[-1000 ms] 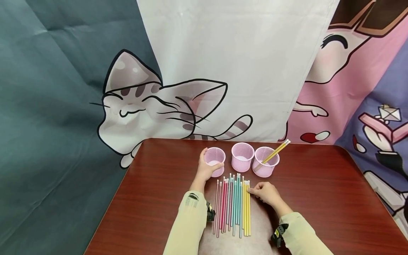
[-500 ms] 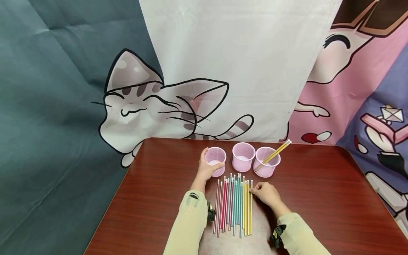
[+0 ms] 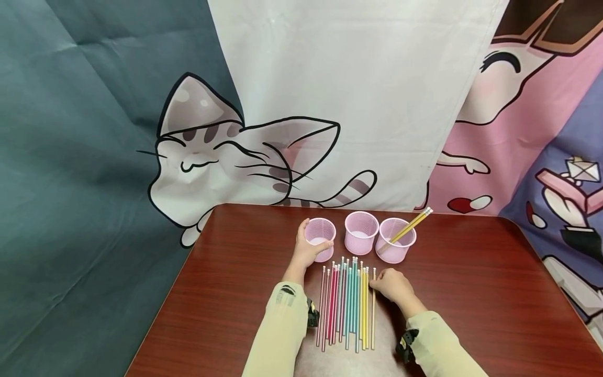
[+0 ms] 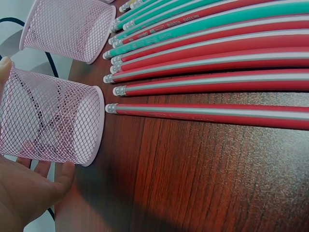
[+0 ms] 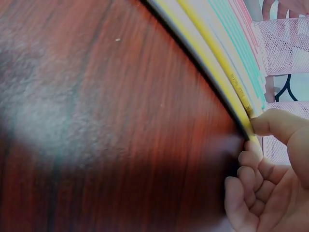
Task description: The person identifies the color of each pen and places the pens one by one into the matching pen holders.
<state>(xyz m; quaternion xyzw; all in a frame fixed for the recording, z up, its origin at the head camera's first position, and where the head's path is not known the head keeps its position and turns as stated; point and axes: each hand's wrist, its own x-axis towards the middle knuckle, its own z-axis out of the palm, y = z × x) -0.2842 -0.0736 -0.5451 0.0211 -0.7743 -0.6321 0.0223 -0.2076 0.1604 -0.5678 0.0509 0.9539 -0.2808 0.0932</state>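
My left hand is wrapped around the leftmost pink mesh pencil cup, thumb across its near side; the left wrist view shows this cup with nothing in it. On the table lies a row of pencils with white erasers: red pencils at left, green pencils mid-row, yellow pencils at right. My right hand pinches the outermost yellow pencil near its eraser end, slightly apart from the others. In the right wrist view, thumb and index finger of that hand meet on it.
A second pink mesh cup stands behind the row. Next to it, a third cup holds yellow pencils leaning right. The brown wooden table ends at a printed cloth backdrop.
The outermost yellow pencil has shifted right, away from the row, between my right fingers. My left hand still holds the left cup in place.
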